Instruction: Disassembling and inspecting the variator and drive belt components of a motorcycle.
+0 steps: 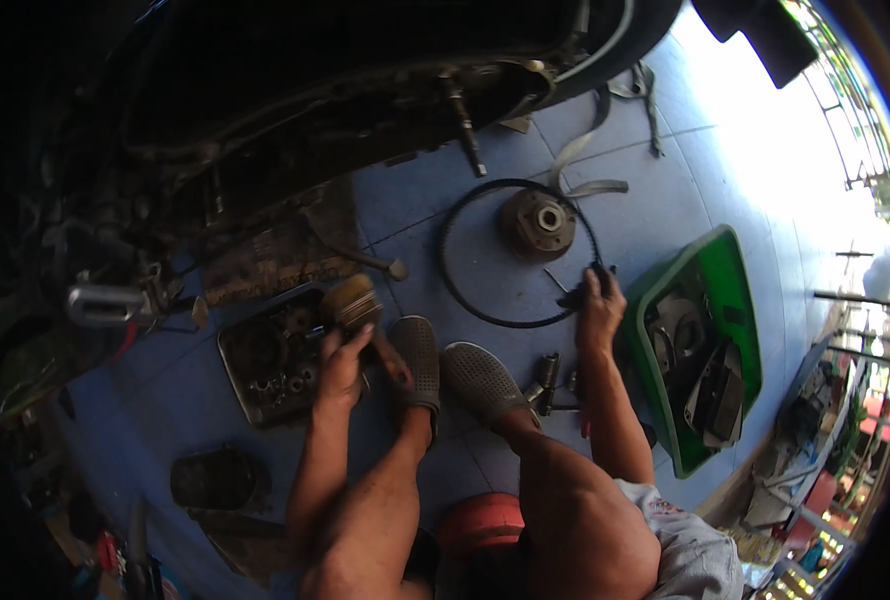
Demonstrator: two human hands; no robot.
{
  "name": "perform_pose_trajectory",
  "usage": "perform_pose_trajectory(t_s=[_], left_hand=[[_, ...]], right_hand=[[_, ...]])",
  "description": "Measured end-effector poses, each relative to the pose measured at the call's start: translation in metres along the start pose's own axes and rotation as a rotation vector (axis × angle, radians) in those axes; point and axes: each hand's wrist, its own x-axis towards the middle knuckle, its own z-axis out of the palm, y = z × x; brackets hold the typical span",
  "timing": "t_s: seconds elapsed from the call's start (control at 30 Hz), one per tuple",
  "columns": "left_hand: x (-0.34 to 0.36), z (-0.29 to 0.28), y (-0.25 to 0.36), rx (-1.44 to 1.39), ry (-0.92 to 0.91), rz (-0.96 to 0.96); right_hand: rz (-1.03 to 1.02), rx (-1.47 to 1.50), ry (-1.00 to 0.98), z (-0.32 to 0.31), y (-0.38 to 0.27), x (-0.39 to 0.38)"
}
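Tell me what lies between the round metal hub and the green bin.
In the head view, the right side of the black belt and the right hand lie between the hub and the bin, with blue tiled floor around them.

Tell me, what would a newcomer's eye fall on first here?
Probably the bright green bin, holding dark parts, to the right of the right hand. Next, the large black loop around a round metal part on the blue tiled floor. Then the brush in the left hand, by a tray of small parts.
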Motion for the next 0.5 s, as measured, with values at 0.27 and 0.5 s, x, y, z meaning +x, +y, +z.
perform_pose_trajectory(t_s=[0.27, 0.5], left_hand=[[0.083, 0.080, -0.040, 0.214, -0.290, 0.144], [0.103, 0.085, -0.069, 0.976, -0.045, 0.055]], right_hand=[[-0.204, 0.067, 0.093, -0.016, -0.146, -0.025], [-0.314, 0.098, -0.067, -0.070, -0.239, -0.057]])
